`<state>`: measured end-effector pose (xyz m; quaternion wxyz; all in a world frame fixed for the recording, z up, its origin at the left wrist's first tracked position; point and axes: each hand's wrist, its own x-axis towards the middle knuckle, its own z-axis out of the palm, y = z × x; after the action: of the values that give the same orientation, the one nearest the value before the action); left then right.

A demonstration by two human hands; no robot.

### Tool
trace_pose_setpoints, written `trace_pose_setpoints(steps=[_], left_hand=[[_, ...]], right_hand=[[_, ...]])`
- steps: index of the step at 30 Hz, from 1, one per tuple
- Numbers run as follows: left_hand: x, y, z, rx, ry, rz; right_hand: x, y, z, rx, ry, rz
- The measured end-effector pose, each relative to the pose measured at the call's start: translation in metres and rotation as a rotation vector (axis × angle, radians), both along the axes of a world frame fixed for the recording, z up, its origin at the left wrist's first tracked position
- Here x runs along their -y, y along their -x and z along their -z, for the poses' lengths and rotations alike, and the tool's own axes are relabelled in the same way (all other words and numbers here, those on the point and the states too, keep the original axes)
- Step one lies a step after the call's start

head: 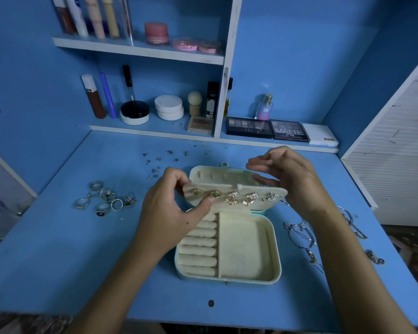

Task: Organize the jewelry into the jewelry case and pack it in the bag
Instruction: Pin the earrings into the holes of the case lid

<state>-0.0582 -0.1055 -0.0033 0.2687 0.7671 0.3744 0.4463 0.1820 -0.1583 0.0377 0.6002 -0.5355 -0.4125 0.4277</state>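
My case [247, 249] lies open on the desk [106, 261], its panel [237, 197] carrying about 7 earrings [232, 198]. My left hand [176, 213] pinches the panel's left end; my right hand [287, 174] hovers beside it, fingers loosely curled, apparently empty.

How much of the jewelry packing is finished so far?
Done: several earrings sit on the earring panel. In hand: the left hand pinches that panel; the right hand is behind it. Left: rings, earring backs and chains lie on the desk; no bag visible.
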Motion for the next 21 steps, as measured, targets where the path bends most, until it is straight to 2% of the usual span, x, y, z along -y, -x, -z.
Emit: trace_pose_setpoints(steps=[4,7,13,21], left_hand=[[-0.006,-0.012,-0.008,0.016,0.064,-0.042],[-0.015,-0.018,-0.011,0.006,0.105,-0.054],[-0.032,-0.023,-0.005,-0.104,0.141,-0.118],[-0.048,-0.023,0.005,-0.242,0.188,-0.129]], right_hand=[[-0.008,0.001,0.014,-0.049,-0.021,0.12],[-0.012,0.004,0.018,0.018,0.013,0.185],[-0.015,0.014,0.022,0.169,0.046,0.279],[-0.02,0.025,0.039,0.195,0.059,0.351]])
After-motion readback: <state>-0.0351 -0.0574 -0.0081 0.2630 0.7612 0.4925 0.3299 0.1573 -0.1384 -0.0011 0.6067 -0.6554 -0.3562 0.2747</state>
